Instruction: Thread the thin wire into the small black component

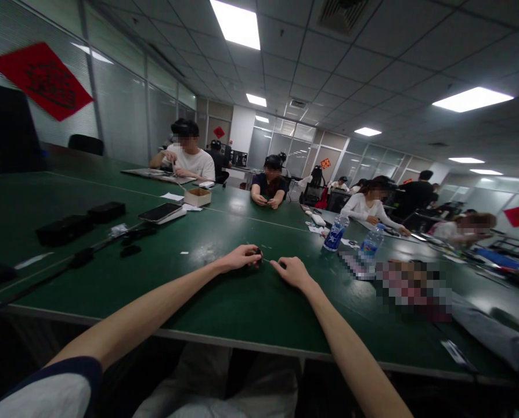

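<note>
Over the green table [259, 313], in front of me, my left hand [241, 258] is closed on a small dark object [256, 252]. Its kind is too small to make out, and the fingers cover part of it. My right hand [291, 271] is closed in a pinch just to the right. A thin pale strand [266, 260] runs from its fingertips toward the dark object. Whether it is a thread, a wire or a slim rod I cannot tell. The hands are a short gap apart.
Two water bottles [335, 233] stand to the right. On the left lie black boxes [107, 212], a phone [160, 212], a cable [83, 256] and a small cardboard box [197, 197]. Several people sit around the table, one [271, 183] directly across. A grey sleeve [486, 325] reaches in at right.
</note>
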Demonstrator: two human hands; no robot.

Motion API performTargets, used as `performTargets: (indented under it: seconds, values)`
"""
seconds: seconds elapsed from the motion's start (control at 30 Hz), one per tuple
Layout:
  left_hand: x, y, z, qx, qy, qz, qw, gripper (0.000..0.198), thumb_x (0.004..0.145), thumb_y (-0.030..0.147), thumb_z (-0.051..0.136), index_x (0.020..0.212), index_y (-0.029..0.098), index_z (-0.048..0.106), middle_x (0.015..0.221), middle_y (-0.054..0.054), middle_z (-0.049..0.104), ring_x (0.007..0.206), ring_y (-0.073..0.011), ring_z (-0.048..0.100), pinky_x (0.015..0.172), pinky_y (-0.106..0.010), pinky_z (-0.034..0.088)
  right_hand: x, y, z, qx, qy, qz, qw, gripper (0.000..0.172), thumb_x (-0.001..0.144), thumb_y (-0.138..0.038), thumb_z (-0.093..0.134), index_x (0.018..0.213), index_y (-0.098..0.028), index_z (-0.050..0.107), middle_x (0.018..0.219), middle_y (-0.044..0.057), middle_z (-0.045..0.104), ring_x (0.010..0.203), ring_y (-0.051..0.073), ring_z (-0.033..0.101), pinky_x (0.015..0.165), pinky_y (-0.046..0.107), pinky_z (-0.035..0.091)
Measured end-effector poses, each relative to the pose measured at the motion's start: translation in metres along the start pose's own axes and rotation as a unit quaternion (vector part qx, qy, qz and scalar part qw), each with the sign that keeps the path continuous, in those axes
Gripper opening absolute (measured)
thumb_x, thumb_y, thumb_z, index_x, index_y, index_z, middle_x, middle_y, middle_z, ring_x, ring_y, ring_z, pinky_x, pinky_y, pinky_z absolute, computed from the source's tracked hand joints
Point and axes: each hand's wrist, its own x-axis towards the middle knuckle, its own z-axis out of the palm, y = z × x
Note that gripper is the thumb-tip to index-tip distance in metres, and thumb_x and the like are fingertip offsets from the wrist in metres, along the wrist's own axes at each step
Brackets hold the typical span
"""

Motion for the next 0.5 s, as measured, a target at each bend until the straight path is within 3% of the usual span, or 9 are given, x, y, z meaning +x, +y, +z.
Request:
performTargets:
  seconds: [0.23,0.5]
  values:
    - [-0.0013,0.0008,-0.0003,-0.016,0.002,-0.002,1.0,0.039,0.08,0.045,0.055,0.103,0.013,0.057,0.093,-0.009,0.066,0.076,-0.0149,0.062,0.065,-0.025,0.043,-0.0023,0.0025,-0.0032,0.008,-0.011,-0.002,1.0,0.063,0.088,-0.066,0.025,0.082,-0.021,0.069,0.079,0.006,0.069,0.073,0.017,0.061,0.066,0.024,0.04]
    - [-0.001,0.0022,0.0007,-0.021,0.01,-0.017,1.0,0.04,0.079,0.046,0.057,0.102,0.013,0.057,0.092,-0.009,0.066,0.076,-0.0146,0.061,0.064,-0.024,0.043,-0.0021,0.0017,-0.0031,0.007,-0.006,-0.014,1.0,0.062,0.089,-0.065,0.025,0.079,-0.021,0.068,0.075,0.004,0.068,0.065,0.015,0.059,0.06,0.024,0.038]
